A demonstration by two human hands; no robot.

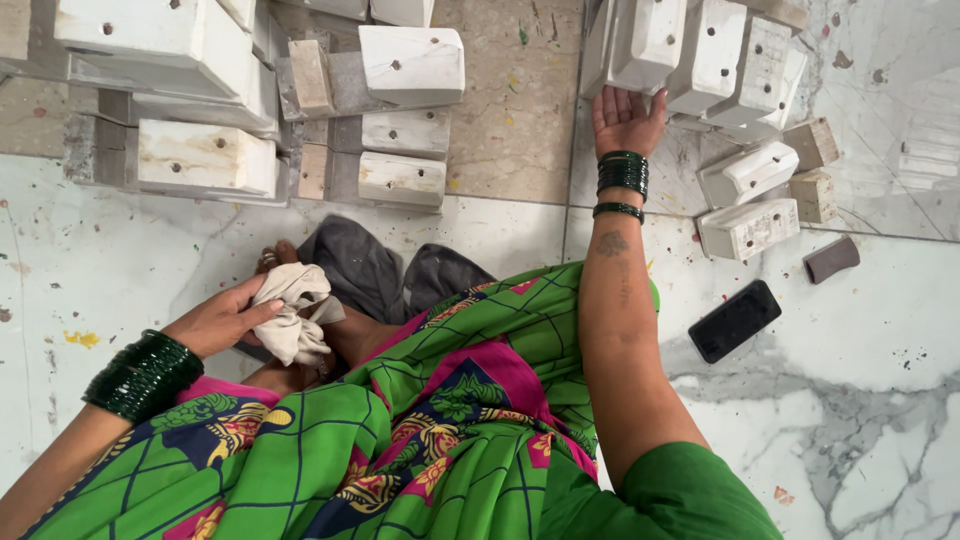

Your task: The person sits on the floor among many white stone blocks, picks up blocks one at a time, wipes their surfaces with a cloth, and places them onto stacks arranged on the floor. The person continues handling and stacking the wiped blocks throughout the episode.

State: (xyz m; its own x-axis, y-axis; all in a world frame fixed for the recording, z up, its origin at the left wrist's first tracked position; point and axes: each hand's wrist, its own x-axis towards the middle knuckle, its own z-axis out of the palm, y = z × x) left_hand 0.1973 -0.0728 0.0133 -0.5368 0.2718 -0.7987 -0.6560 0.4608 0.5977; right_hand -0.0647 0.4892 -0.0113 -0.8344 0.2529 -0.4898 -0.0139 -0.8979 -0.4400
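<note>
White plaster-like blocks stand in a leaning row on the floor point(860, 400), straight ahead of the person. The right hand point(625, 120) reaches out to the nearest white block point(645, 40), palm up, fingers spread beneath its lower edge, its grip loose and not yet closed. That block's long axis runs away from the hand. The left hand point(220, 318) stays close to the lap, its grip closed around a crumpled cream cloth point(292, 312), well apart from the row.
</note>
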